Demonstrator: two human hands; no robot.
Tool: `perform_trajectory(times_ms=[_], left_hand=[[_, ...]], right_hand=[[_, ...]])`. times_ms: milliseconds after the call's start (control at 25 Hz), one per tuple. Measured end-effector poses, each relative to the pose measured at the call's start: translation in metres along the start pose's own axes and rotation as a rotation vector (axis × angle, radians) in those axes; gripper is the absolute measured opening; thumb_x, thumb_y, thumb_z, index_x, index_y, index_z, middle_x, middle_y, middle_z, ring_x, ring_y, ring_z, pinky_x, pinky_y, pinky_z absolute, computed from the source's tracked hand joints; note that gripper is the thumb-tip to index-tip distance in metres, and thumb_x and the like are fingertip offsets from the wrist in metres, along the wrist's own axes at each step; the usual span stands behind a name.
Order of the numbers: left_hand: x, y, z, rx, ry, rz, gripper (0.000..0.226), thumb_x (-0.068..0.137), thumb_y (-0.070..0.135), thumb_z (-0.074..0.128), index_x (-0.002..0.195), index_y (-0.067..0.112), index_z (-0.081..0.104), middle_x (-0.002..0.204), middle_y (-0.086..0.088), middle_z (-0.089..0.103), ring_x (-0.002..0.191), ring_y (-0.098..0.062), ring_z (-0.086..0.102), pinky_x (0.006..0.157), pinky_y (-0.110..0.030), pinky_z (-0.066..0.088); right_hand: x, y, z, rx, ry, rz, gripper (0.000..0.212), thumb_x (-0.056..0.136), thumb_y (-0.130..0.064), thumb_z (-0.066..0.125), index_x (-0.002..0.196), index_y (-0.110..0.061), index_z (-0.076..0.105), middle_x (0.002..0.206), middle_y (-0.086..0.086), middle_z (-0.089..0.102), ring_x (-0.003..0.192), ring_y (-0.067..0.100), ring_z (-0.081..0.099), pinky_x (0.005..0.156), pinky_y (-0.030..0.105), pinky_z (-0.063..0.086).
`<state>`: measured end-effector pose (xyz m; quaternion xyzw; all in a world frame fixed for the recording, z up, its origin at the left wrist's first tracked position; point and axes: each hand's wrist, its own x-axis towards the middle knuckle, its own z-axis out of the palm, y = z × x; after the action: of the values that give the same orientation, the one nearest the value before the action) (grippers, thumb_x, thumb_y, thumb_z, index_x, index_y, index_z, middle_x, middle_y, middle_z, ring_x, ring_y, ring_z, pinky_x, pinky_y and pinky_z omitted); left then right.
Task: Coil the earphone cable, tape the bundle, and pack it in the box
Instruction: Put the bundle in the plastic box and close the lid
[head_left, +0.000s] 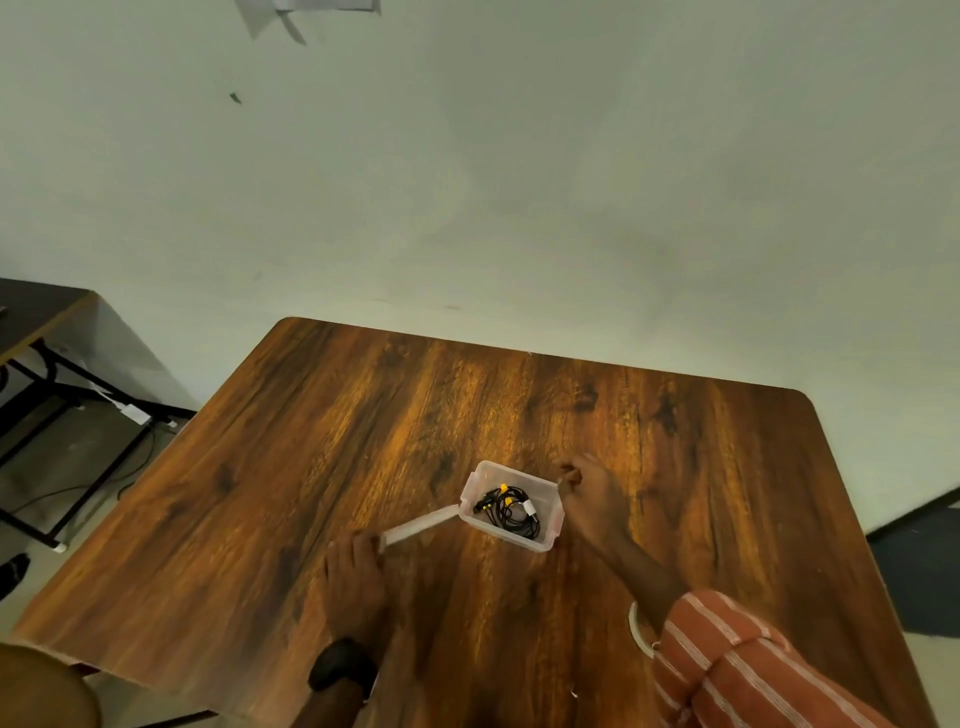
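1. Our left hand (353, 571) had its fingers curled over the near end of the lid (418, 526), pinching it; we judged this grip was there to keep the lid ready for closing.
2. Our right hand (592, 496) rested beside the right wall of the box (555, 525), probably to steady it. Its fingers (570, 474) were bent together near the far right corner; we could not tell if they pinched anything.
3. The earphone cable (511, 512) lay coiled inside the box, between both hands, touching neither.
4. A pale band on the bundle looked like tape, but it was too small to be sure.
5. The box stood in the middle of the table (363, 415), nearer its front edge.
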<state>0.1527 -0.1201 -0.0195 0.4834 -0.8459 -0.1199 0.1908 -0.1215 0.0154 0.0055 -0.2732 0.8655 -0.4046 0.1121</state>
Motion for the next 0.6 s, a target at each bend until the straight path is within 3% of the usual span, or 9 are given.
perform_trajectory(times_ms=[80, 120, 160, 240, 360, 480, 600], left_hand=[[0.028, 0.024, -0.035, -0.171, 0.168, 0.018, 0.021, 0.092, 0.023, 0.049, 0.097, 0.005, 0.06, 0.096, -0.015, 0.063, 0.085, -0.032, 0.059, 0.083, -0.054, 0.05], [0.042, 0.042, -0.051, -0.279, 0.195, 0.021, 0.016, 0.095, 0.019, 0.052, 0.099, 0.006, 0.059, 0.096, -0.011, 0.062, 0.084, -0.028, 0.059, 0.078, -0.047, 0.052], [0.054, 0.062, -0.063, -0.399, 0.164, 0.027, 0.013, 0.098, 0.019, 0.051, 0.102, 0.008, 0.058, 0.097, -0.006, 0.061, 0.082, -0.022, 0.059, 0.073, -0.039, 0.053], [0.078, 0.098, -0.067, -0.624, 0.07, 0.072, 0.017, 0.101, 0.027, 0.047, 0.102, 0.015, 0.058, 0.095, 0.0, 0.063, 0.079, -0.016, 0.061, 0.066, -0.031, 0.053], [0.105, 0.13, -0.038, -0.82, -0.129, -0.055, 0.016, 0.092, 0.025, 0.063, 0.105, 0.017, 0.059, 0.095, 0.003, 0.064, 0.083, -0.011, 0.063, 0.064, -0.022, 0.048], [0.108, 0.13, 0.007, -0.854, -0.343, -0.25, 0.02, 0.082, 0.004, 0.07, 0.09, 0.022, 0.065, 0.089, 0.006, 0.068, 0.084, -0.017, 0.066, 0.064, -0.022, 0.05], [0.094, 0.119, 0.045, -0.697, -0.384, -0.184, 0.024, 0.079, -0.004, 0.066, 0.082, 0.019, 0.074, 0.084, 0.004, 0.072, 0.084, -0.024, 0.069, 0.069, -0.027, 0.052]], right_hand=[[0.0, -0.017, -0.011, 0.106, -0.154, -0.02, 0.038, 0.082, -0.009, 0.063, 0.118, -0.022, 0.068, 0.109, -0.011, 0.064, 0.099, 0.01, 0.062, 0.072, 0.018, 0.047], [-0.001, -0.026, -0.014, 0.221, -0.279, -0.019, 0.046, 0.081, -0.015, 0.066, 0.125, -0.024, 0.064, 0.114, -0.01, 0.064, 0.106, 0.011, 0.062, 0.082, 0.023, 0.051], [-0.002, -0.034, -0.017, 0.321, -0.399, -0.012, 0.054, 0.08, -0.021, 0.069, 0.132, -0.027, 0.058, 0.119, -0.009, 0.063, 0.111, 0.012, 0.061, 0.089, 0.028, 0.053], [-0.006, -0.042, -0.018, 0.418, -0.504, -0.015, 0.057, 0.082, -0.026, 0.073, 0.136, -0.025, 0.054, 0.12, -0.006, 0.066, 0.107, 0.011, 0.064, 0.09, 0.036, 0.056], [-0.009, -0.039, -0.02, 0.509, -0.289, 0.165, 0.026, 0.087, -0.002, 0.067, 0.113, -0.007, 0.068, 0.095, 0.006, 0.073, 0.079, 0.02, 0.071, 0.072, 0.05, 0.062], [-0.011, -0.015, -0.015, 0.532, -0.057, 0.493, 0.018, 0.081, 0.009, 0.066, 0.097, 0.0, 0.067, 0.091, 0.017, 0.071, 0.072, 0.025, 0.069, 0.051, 0.036, 0.06], [-0.01, 0.013, 0.001, 0.329, -0.034, 0.56, 0.011, 0.078, 0.001, 0.071, 0.086, -0.006, 0.069, 0.087, 0.015, 0.073, 0.067, 0.024, 0.07, 0.057, 0.039, 0.061]])
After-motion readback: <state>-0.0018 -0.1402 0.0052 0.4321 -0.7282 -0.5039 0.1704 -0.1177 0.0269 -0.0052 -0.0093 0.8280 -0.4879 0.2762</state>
